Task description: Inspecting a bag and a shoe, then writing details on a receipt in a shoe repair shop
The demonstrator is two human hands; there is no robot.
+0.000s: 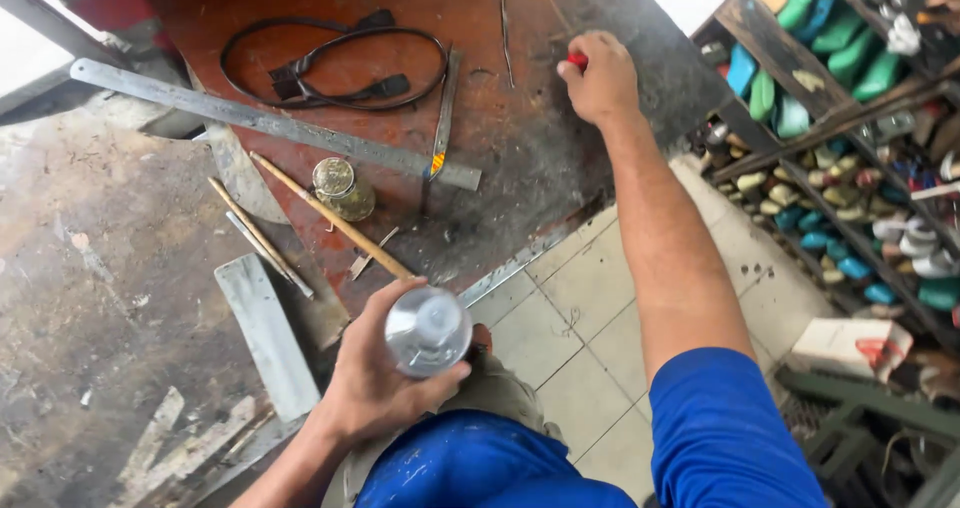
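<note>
My left hand (375,383) grips a clear plastic bottle (428,330) near my lap, its white-capped top toward the camera. My right hand (603,78) reaches out over the far part of the red worktable (500,138), fingers closed around a small red object (577,61) that is mostly hidden. Both arms wear blue sleeves.
On the table lie a black cable (330,73), a long metal ruler (270,123), a small glass jar (343,188), a wooden stick (330,218) and thin metal tools (262,243). Shelves of shoe lasts (850,118) stand at right, a white box (850,346) below them. Tiled floor lies underneath.
</note>
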